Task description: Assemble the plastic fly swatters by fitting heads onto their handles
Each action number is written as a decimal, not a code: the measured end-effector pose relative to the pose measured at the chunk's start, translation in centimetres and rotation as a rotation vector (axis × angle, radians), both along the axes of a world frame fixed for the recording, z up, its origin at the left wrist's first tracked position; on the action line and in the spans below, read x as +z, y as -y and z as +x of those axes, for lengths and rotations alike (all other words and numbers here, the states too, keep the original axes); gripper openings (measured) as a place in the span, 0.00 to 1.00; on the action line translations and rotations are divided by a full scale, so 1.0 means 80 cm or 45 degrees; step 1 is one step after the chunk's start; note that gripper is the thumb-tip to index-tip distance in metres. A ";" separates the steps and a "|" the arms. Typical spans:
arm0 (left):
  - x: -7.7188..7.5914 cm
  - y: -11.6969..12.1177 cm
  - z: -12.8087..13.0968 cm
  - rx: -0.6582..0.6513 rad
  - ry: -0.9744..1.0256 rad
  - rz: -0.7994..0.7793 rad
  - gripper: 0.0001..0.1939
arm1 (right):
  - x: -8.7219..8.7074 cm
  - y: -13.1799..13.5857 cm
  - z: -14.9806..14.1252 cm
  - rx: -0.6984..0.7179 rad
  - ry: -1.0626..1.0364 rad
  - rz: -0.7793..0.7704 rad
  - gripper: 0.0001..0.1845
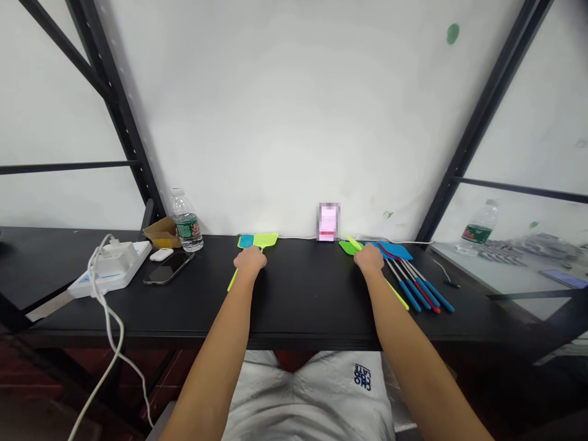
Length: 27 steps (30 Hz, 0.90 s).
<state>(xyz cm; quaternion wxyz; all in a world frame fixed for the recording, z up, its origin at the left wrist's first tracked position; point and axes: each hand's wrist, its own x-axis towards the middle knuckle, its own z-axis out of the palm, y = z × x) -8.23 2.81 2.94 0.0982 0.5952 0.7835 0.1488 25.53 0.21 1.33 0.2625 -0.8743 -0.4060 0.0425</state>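
Observation:
My left hand [250, 260] is closed over a yellow-green fly swatter [266, 240], whose mesh head lies toward the wall and whose handle sticks out below the fist. Beside that head is the head of a blue fly swatter [245, 241]; the rest of it is hidden. My right hand [369, 258] is closed on another swatter, a green fly swatter [350, 247] with a yellow-green handle showing past the wrist. Just right of this hand lie several blue and red fly swatters [399, 250], heads toward the wall, handles fanned toward the front edge.
The black table [307, 294] meets a white wall. At left stand a water bottle [187, 222], a cardboard box [163, 234], a phone [169, 267], a white case [162, 254] and a power strip [114, 269] with cables. A pink-screened device [327, 222] leans on the wall.

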 end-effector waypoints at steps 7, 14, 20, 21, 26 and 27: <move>0.004 0.003 0.002 -0.003 0.003 -0.018 0.22 | 0.009 0.008 -0.012 0.104 0.236 0.112 0.19; 0.004 0.004 0.004 -0.009 -0.045 -0.058 0.24 | 0.012 0.011 -0.055 0.303 0.403 0.182 0.20; 0.000 0.003 0.010 0.133 -0.136 0.117 0.29 | 0.009 0.016 -0.092 0.489 0.538 0.327 0.15; -0.001 0.003 0.011 0.163 -0.150 0.154 0.31 | 0.009 0.016 -0.096 0.519 0.549 0.344 0.15; -0.006 -0.001 0.014 0.244 -0.132 0.139 0.38 | 0.005 0.016 -0.104 0.606 0.610 0.486 0.12; -0.006 -0.003 0.014 0.254 -0.118 0.101 0.39 | 0.003 0.016 -0.104 0.619 0.616 0.522 0.11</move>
